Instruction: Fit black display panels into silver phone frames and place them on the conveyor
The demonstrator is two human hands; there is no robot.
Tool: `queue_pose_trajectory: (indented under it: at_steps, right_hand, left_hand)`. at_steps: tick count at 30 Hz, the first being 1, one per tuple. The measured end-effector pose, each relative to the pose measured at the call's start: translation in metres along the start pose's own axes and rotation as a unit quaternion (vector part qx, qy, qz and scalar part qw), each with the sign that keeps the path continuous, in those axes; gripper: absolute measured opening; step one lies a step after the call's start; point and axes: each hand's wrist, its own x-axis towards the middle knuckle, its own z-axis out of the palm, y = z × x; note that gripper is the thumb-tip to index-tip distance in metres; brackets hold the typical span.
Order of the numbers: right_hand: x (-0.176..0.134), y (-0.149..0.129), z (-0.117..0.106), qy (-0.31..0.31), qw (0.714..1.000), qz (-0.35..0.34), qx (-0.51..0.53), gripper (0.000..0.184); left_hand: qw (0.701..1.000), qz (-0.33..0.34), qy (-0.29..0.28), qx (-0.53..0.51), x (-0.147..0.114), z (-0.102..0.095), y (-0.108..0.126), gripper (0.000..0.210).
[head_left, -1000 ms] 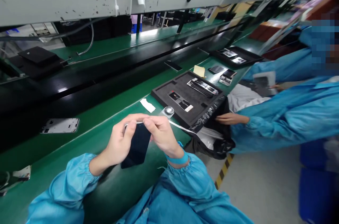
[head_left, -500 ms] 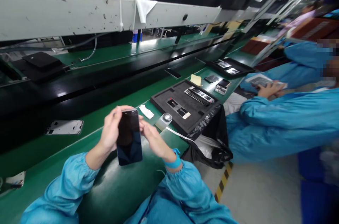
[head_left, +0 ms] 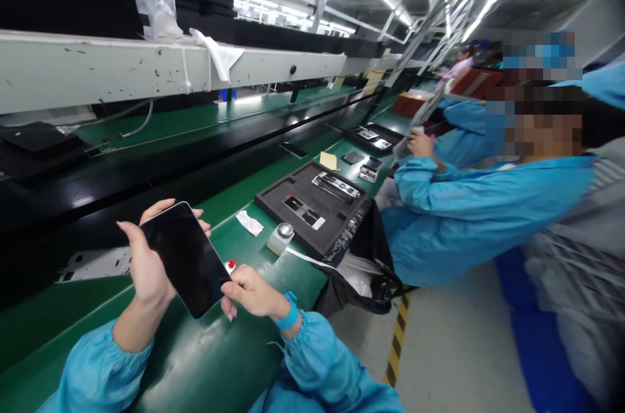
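A smartphone (head_left: 188, 260) with a dark, glossy screen is held tilted above the green bench. My left hand (head_left: 149, 263) supports it from the left, fingers behind it and thumb sticking out past its edge. At the phone's lower right edge, my right hand (head_left: 251, 289) grips with the thumb over the corner. A small red and white piece (head_left: 231, 266) shows beside the right fingers; what it is cannot be made out. Below the left hand, a pale phone frame (head_left: 92, 265) with cutouts lies at the bench's far side, partly hidden by that hand.
Right of my hands stand a small dispenser bottle (head_left: 280, 238) and a crumpled white wipe (head_left: 249, 223). Beyond is a black foam tray (head_left: 273, 195) with phone parts. A black bag (head_left: 356, 283) hangs at the bench edge. A co-worker in a blue sleeve (head_left: 439, 217) sits to the right.
The phone has moved left and turned from nearly upright to a slant. My right hand has shifted from its upper side to its lower right corner. The view has swung right and up.
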Motion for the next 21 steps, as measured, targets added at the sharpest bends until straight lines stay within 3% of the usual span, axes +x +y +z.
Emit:
queue_pose_trajectory:
  at_steps: [9,17,21]
  right_hand:
    - [0.019,0.013,0.021,0.033,0.994,0.018,0.103,0.077]
    - [0.043,0.011,0.029,-0.067,0.987,0.009,0.145,0.061]
    - [0.055,0.017,0.031,-0.093,0.984,0.017,0.151,0.056]
  left_hand:
    - [0.993,0.073,0.074,0.05,-0.007,0.012,0.005,0.055]
    - [0.984,0.109,0.121,0.075,-0.012,0.02,0.008,0.055]
    - [0.989,0.089,0.09,0.081,-0.01,0.008,0.006,0.05]
